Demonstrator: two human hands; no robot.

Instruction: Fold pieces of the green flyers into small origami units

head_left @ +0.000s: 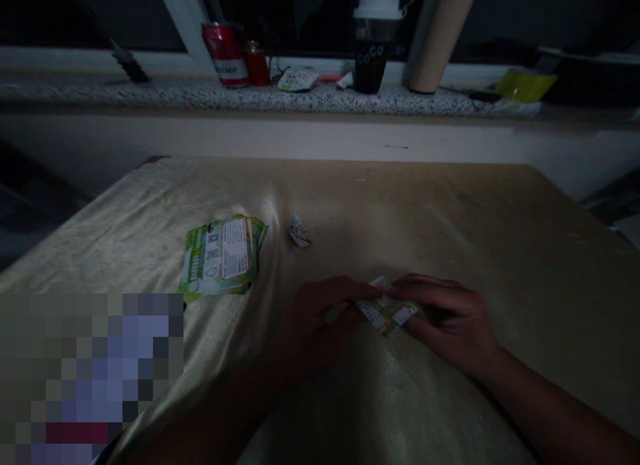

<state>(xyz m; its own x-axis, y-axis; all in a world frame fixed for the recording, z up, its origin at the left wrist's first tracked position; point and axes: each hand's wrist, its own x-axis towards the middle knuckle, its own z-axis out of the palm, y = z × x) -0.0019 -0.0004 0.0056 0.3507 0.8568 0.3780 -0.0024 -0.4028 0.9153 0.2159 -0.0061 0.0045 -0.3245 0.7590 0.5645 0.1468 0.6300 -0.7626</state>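
So on the left of the surface [475, 211] there's a pile of green printed sheets [225, 255], then a little folded piece [299, 231]. Next, the left hand [317, 315] pinches one side of a folded paper [383, 311], right hand [450, 311] pinching the other. It's cornerwise right between them, no obvious long axis, neither hand nearer.

One stack of green sheets [215, 261], number unclear. Right of stack: one small folded paper [299, 233], one larger folded paper [386, 316]. Beyond stack: one can [225, 55]; farther right, one cup [370, 65], one tube [441, 38].
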